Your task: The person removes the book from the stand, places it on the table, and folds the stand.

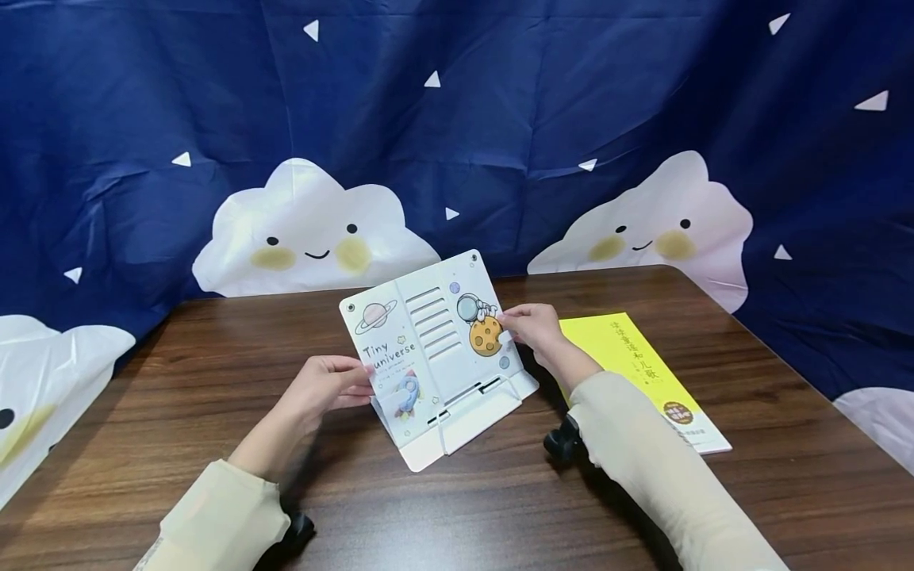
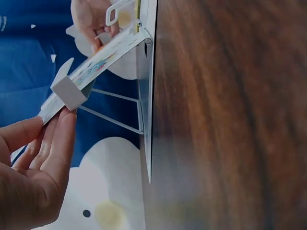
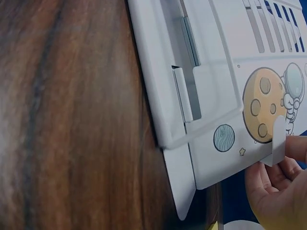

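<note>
A white book stand (image 1: 450, 373) with slots, a planet, a rocket and an astronaut printed on it stands on the table, its panel leaning back. My left hand (image 1: 321, 392) pinches the panel's left edge between thumb and fingers. On the opposite edge, my right hand (image 1: 539, 329) grips the panel beside a small white side tab (image 3: 278, 139). The left wrist view shows the raised panel (image 2: 103, 64) hinged to a flat base (image 2: 147, 148), with a wire support (image 2: 112, 96) behind it. A wire page holder (image 1: 441, 432) sits at the stand's lower front.
A yellow book (image 1: 607, 341) with a white lower part lies on the brown wooden table (image 1: 236, 357), to the right of the stand and partly behind my right arm. A blue cloth (image 1: 485, 95) with smiling clouds hangs behind the table.
</note>
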`<state>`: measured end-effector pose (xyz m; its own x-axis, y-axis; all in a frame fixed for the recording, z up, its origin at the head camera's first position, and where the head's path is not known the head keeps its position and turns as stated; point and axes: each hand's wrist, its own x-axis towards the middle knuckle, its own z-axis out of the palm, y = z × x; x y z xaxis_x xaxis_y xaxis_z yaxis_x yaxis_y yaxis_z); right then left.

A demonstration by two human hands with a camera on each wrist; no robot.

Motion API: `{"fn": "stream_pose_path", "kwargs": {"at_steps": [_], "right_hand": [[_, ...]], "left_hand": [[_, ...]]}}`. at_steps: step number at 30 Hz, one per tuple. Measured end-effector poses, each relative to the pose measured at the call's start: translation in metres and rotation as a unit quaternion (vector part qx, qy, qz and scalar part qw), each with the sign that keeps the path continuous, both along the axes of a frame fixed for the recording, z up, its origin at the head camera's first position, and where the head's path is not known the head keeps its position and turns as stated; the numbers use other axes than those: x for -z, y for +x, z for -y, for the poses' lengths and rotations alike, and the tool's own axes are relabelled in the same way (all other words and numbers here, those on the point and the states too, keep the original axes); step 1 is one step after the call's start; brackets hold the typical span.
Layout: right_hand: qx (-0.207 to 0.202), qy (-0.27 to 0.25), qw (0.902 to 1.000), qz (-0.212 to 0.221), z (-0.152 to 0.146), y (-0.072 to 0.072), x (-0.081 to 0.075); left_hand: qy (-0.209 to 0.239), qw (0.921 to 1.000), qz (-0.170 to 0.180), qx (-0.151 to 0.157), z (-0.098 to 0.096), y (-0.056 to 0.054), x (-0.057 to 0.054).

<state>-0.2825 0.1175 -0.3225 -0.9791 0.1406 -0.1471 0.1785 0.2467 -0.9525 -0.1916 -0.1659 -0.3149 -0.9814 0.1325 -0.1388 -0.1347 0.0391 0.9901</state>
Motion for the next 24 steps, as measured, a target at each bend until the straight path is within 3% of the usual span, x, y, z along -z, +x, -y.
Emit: {"fn": "stream_pose_path", "kwargs": {"at_steps": [3, 4, 6, 8, 10, 11, 15, 19, 21, 24], "right_hand": [[0.0, 0.005, 1.0, -0.001, 0.001, -0.002, 0.0], [0.0, 0.008, 1.0, -0.002, 0.001, -0.002, 0.0], [0.0, 0.013, 0.9999, -0.005, 0.002, -0.003, 0.001], [0.002, 0.016, 0.9998, -0.01, 0.003, -0.004, 0.0], [0.005, 0.028, 0.9995, -0.013, 0.005, -0.005, 0.0], [0.008, 0.031, 0.9994, -0.014, 0.005, -0.006, 0.0], [0.009, 0.055, 0.9981, -0.026, 0.008, -0.01, 0.002], [0.024, 0.084, 0.9952, -0.042, 0.011, -0.026, 0.014], [0.036, 0.101, 0.9929, -0.052, 0.013, -0.031, 0.018], [0.033, 0.119, 0.9904, -0.061, 0.018, -0.026, 0.01]], "left_hand": [[0.0, 1.0, -0.003, 0.007, 0.0, 0.002, 0.002], [0.016, 0.9994, -0.019, 0.024, 0.004, -0.003, 0.013], [0.021, 0.9987, -0.027, 0.038, 0.005, -0.002, 0.014], [0.032, 0.9968, -0.037, 0.062, 0.009, -0.007, 0.023], [0.033, 0.9962, -0.04, 0.07, 0.008, -0.006, 0.024], [0.018, 0.9976, -0.029, 0.06, 0.004, 0.001, 0.015], [0.011, 0.9974, -0.025, 0.066, 0.0, 0.004, 0.014], [-0.001, 0.9946, -0.023, 0.101, 0.006, -0.006, 0.032], [-0.007, 0.9938, -0.025, 0.108, 0.005, -0.005, 0.034], [0.0, 0.9932, -0.038, 0.11, 0.0, 0.001, 0.028]]}}
